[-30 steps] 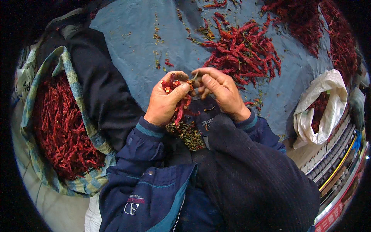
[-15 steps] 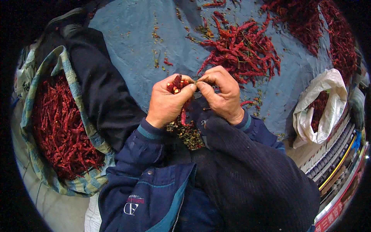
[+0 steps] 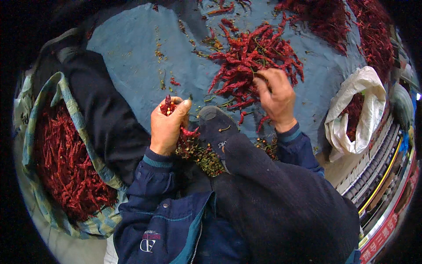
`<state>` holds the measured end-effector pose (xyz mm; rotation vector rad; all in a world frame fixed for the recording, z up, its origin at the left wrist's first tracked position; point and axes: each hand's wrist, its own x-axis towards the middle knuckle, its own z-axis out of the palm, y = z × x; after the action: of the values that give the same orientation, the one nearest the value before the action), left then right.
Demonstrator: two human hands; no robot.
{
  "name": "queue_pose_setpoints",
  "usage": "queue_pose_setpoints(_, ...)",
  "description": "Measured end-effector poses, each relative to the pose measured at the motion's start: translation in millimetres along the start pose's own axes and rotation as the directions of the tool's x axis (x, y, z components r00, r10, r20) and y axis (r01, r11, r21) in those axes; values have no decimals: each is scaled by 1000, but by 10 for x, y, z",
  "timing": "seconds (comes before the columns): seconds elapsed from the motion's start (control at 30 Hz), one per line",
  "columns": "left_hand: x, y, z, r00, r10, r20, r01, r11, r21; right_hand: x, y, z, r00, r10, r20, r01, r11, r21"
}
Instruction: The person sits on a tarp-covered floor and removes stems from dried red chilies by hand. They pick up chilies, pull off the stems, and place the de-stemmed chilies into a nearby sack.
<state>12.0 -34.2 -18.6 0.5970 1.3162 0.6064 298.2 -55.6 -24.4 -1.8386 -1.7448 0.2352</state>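
In my left hand (image 3: 163,127) is a small bunch of dried red chilies (image 3: 168,107), with the fingers curled round them; one chili hangs out below the palm. My right hand (image 3: 279,99) has reached to a loose pile of dried red chilies (image 3: 246,59) on the blue sheet. Its thumb and forefinger come close together at a chili stem at the pile's near side; the other fingers are partly hidden. Below my left hand, between my legs, lies a heap of greenish stems and bits (image 3: 206,160).
At the left stands a checked cloth sack (image 3: 81,119) full of dried chilies. A white woven sack (image 3: 373,88), also with chilies inside, is at the right. More chilies (image 3: 321,22) lie at the far right of the blue sheet (image 3: 127,57). My dark-socked foot (image 3: 215,121) rests between my hands.
My hands were together, fingertips touching at a stem. Now my right hand has moved away to the chili pile, while my left hand has drawn left and slightly down, keeping its chilies.
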Motion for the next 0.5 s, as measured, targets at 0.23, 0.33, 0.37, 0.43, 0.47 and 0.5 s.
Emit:
queue_pose_setpoints(0.23, -9, 8, 177, 998, 10, 68, -11, 1000, 22, 190, 173, 283, 966, 197, 170, -192, 980, -45)
queue_pose_setpoints(0.33, -26, 93, 216, 990, 68, 122, -78, 994, 79, 180, 154, 298, 968, 183, 173, -185, 983, -3)
queue_pose_setpoints(0.37, -35, 137, 256, 986, 104, 134, -119, 986, 115, 166, 132, 287, 970, 177, 168, -178, 984, -9)
queue_pose_setpoints(0.43, -39, 192, 320, 967, 168, 190, -193, 973, 123, 120, 68, 261, 979, 161, 129, -148, 983, -106)
queue_pose_setpoints(0.47, -41, 212, 349, 964, 169, 207, -196, 974, 118, 107, 51, 251, 982, 152, 110, -134, 979, -155)
queue_pose_setpoints(0.5, -44, 235, 380, 960, 170, 221, -199, 973, 114, 103, 65, 253, 977, 161, 143, -140, 980, -141)
